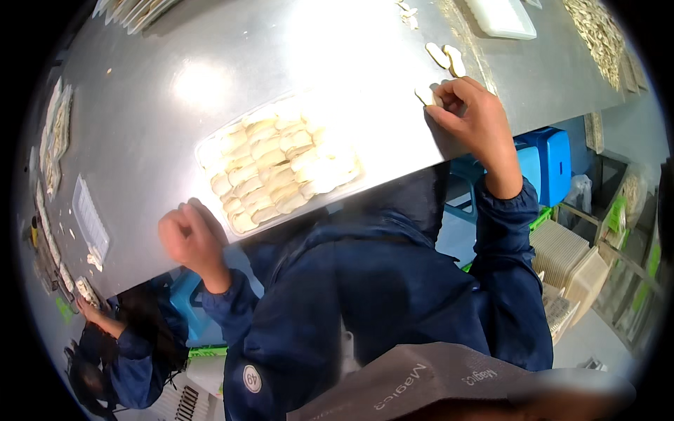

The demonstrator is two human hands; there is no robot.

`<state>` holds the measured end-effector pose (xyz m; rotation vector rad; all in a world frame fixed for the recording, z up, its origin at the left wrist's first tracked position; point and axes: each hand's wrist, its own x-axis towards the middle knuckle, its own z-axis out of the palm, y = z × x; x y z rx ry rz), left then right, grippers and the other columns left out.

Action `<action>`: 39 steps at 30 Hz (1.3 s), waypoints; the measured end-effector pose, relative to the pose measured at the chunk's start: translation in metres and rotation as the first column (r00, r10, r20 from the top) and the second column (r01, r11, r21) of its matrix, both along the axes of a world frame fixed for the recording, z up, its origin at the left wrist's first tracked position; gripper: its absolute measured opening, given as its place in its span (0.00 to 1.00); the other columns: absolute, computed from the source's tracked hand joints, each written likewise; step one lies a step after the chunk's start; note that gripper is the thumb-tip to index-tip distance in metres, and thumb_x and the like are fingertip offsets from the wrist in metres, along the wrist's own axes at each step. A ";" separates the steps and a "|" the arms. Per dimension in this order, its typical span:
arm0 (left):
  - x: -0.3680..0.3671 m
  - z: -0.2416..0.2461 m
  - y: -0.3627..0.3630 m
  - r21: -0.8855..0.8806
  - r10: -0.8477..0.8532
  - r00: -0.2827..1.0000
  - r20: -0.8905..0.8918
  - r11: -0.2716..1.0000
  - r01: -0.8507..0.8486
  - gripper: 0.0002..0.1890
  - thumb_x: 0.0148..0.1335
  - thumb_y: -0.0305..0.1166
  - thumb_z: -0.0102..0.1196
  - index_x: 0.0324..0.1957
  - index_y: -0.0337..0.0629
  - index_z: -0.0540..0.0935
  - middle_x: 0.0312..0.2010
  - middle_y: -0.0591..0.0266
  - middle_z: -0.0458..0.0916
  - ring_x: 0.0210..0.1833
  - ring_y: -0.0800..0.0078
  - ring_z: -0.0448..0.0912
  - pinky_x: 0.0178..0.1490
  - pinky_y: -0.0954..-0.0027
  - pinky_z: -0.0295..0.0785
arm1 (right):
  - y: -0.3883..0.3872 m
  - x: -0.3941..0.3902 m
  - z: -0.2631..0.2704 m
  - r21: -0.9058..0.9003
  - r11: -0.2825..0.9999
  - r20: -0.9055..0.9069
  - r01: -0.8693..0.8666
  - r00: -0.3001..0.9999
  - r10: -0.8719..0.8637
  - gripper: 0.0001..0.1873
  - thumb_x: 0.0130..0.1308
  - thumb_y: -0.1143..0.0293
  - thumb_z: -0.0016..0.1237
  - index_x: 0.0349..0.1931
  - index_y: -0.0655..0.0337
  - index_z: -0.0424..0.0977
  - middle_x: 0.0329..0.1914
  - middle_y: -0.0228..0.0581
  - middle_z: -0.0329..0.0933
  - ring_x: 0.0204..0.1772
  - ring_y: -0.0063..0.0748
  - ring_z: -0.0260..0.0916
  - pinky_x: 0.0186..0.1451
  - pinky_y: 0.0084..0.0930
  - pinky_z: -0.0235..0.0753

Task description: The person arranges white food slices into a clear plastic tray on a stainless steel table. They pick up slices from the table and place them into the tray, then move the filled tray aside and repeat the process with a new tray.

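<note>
My right hand point(471, 113) is over the table at the right, thumb and forefinger pinching one end of a pale slice point(424, 96) that looks like dried mushroom. Two more pale slices point(445, 59) lie side by side just beyond it. Before me a clear plastic tray point(231, 237) sits at the table's near edge, filled with overlapping rows of such slices point(268, 158). Strong glare washes out the tray's right side. At the tray's left corner, my left hand point(187, 237) is loosely curled into a fist, with nothing visible in it.
The steel table point(142, 137) also carries a white tray point(500, 18), a heap of dried slices point(595, 39), stacked filled trays point(137, 13) and a ribbed tray point(90, 216). A co-worker's hand point(92, 310) is at lower left. Blue stools point(553, 163) and stacked trays point(558, 242) stand below.
</note>
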<state>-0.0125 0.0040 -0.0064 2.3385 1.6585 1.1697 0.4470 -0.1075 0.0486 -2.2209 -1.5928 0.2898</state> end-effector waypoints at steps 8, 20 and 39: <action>-0.001 -0.001 -0.003 -0.022 0.018 1.000 -0.009 1.000 -0.018 0.13 0.68 0.19 0.65 0.29 0.36 0.74 0.30 0.56 0.76 0.32 0.59 0.73 0.38 0.61 0.70 | 0.008 -0.021 0.020 0.124 0.921 -0.066 -0.368 0.923 0.378 0.13 0.60 0.68 0.70 0.44 0.58 0.84 0.40 0.33 0.81 0.42 0.31 0.76 0.53 0.31 0.69; 0.000 -0.002 0.000 0.016 0.001 1.000 -0.001 1.000 -0.001 0.15 0.71 0.22 0.65 0.29 0.35 0.74 0.27 0.61 0.72 0.29 0.69 0.66 0.34 0.66 0.65 | 0.031 -0.085 0.028 0.225 0.772 0.021 -0.595 0.795 0.607 0.17 0.56 0.70 0.71 0.45 0.59 0.80 0.40 0.37 0.77 0.45 0.40 0.77 0.56 0.38 0.67; 0.005 0.000 -0.005 -0.066 0.081 0.996 0.032 0.995 -0.079 0.15 0.69 0.20 0.65 0.28 0.37 0.73 0.28 0.59 0.73 0.31 0.63 0.71 0.37 0.64 0.69 | 0.034 0.025 0.015 0.381 0.920 0.048 -0.098 0.995 0.086 0.06 0.68 0.72 0.65 0.39 0.66 0.85 0.33 0.42 0.84 0.33 0.39 0.83 0.38 0.28 0.82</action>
